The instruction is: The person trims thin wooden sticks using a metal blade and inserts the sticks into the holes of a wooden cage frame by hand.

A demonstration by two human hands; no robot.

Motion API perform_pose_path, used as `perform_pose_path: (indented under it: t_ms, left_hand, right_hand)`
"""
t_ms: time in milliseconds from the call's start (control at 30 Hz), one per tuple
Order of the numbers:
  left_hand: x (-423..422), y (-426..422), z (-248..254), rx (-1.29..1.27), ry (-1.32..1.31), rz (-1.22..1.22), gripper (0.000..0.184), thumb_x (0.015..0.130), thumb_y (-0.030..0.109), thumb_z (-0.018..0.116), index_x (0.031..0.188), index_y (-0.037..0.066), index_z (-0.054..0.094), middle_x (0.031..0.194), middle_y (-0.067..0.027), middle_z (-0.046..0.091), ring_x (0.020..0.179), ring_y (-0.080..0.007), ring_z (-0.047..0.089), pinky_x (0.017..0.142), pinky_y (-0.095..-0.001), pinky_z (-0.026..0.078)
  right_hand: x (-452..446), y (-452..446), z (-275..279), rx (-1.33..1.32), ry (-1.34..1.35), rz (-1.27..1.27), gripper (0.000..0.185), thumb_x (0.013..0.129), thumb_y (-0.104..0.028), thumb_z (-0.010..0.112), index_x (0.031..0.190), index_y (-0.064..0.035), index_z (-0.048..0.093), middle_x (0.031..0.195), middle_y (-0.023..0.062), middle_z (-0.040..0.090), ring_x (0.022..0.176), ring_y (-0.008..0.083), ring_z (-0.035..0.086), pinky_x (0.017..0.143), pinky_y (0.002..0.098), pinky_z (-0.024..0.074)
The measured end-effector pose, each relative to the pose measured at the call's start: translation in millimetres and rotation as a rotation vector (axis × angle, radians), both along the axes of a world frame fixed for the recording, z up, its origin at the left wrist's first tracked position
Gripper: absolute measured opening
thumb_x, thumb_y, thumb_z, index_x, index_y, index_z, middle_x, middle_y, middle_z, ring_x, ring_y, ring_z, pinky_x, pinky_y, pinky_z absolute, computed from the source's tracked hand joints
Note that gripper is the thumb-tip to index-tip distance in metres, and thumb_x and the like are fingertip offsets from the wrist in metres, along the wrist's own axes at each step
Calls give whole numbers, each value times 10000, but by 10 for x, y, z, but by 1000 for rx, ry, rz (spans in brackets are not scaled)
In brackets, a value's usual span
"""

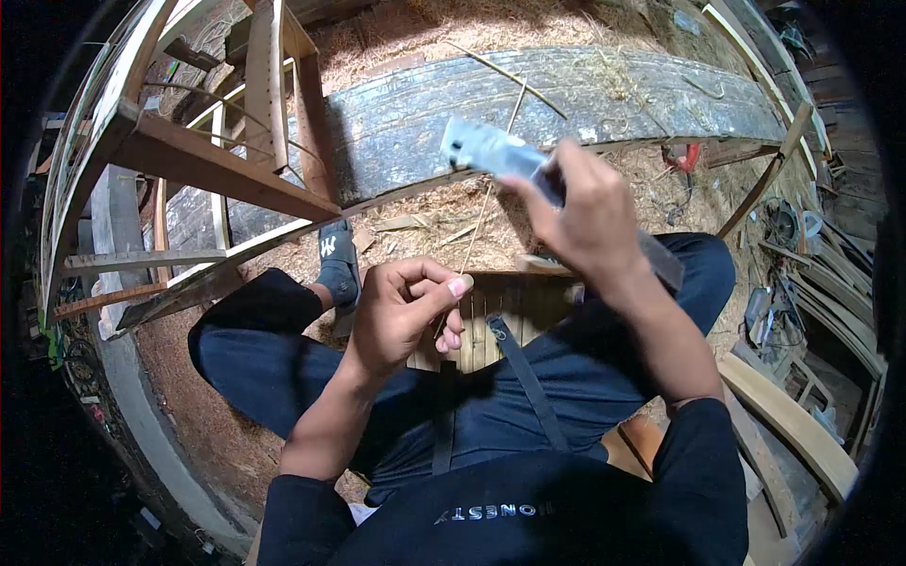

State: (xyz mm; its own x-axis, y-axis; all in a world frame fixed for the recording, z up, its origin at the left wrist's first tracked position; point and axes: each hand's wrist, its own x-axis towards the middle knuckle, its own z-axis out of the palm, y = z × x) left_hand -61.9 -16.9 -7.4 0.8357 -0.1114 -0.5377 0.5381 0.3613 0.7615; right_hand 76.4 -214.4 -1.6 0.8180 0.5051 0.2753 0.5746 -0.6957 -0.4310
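My left hand point(401, 311) is closed, thumb and forefinger pinching a thin bamboo or rattan strip point(485, 212). The strip slants up and away from the fingertips towards the weathered plank. My right hand point(590, 212) grips a broad-bladed knife point(491, 149), raised to the right of the strip. The blade is pale, square-ended and slightly smeared by motion; a dark handle end point(661, 261) sticks out behind the wrist. From this view, I cannot tell whether the blade touches the strip. Between my knees is a slatted bamboo surface point(486, 325).
A wooden frame point(217, 170) stands at the left. The weathered plank point(406, 113) crosses ahead, with a thin stick point(510, 77) on it. Wood shavings point(377, 38) cover the ground. Curved wooden pieces point(793, 424) and a tangle of cables point(781, 224) lie at the right.
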Motion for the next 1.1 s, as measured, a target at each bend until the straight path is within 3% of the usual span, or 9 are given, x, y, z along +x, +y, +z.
perform_pose_path:
  t_ms: [167,333,400,533,600,733,867,1100]
  left_hand:
    - [41,11,-5,-5,-45,-12,128,950,88,640,905,-32,627,616,-91,641,476,-133,608,436,-248,493]
    - [48,52,47,-37,-28,-14,163,965,103,623,899,-45,641,632,-96,649,490,-130,611,452,-243,495]
    - [47,60,3,-36,-24,-12,170,968,106,614,911,-51,647,629,-97,646,485,-135,613,446,-239,493]
    - [47,65,31,-48,-38,-18,161,965,104,617,923,-49,649,622,-95,641,484,-137,613,443,-243,497]
    - [52,71,39,-3,-32,-60,157,963,103,620,915,-44,646,622,-95,642,481,-139,609,447,-249,498]
    - [28,77,11,17,-27,-43,146,953,117,618,897,-17,633,585,-78,618,446,-139,590,410,-255,482]
    - [101,128,4,65,-31,-114,165,983,136,605,995,-27,630,674,-82,661,544,-123,628,517,-236,503]
    - [509,-42,-96,152,-139,-93,324,1053,279,495,1081,-6,646,632,-20,611,499,-66,550,451,-205,392]
  right_hand:
    - [-189,63,87,34,-41,147,423,893,-387,714,836,0,554,686,154,593,627,294,642,543,402,521]
    - [-162,46,51,-5,-6,111,434,901,-395,704,815,-4,537,693,147,598,619,284,639,543,389,520]
    - [-195,76,35,105,-42,136,399,837,-317,791,788,-12,538,676,144,577,587,288,605,531,392,479]
    - [-146,57,37,40,-22,63,399,856,-327,772,793,-12,535,672,135,571,579,273,602,510,384,477]
    - [-168,51,61,38,-53,129,430,885,-377,725,838,15,553,700,163,602,640,307,652,548,404,523]
    - [13,-31,111,-76,-4,-65,422,889,-384,718,853,-4,538,692,175,609,642,336,658,556,434,519]
    - [-8,-6,134,0,4,-69,403,904,-360,701,876,-8,506,729,203,637,665,405,657,549,465,511]
    - [-4,-12,72,0,63,18,291,977,-288,596,925,-21,493,709,222,635,671,434,653,550,506,499]
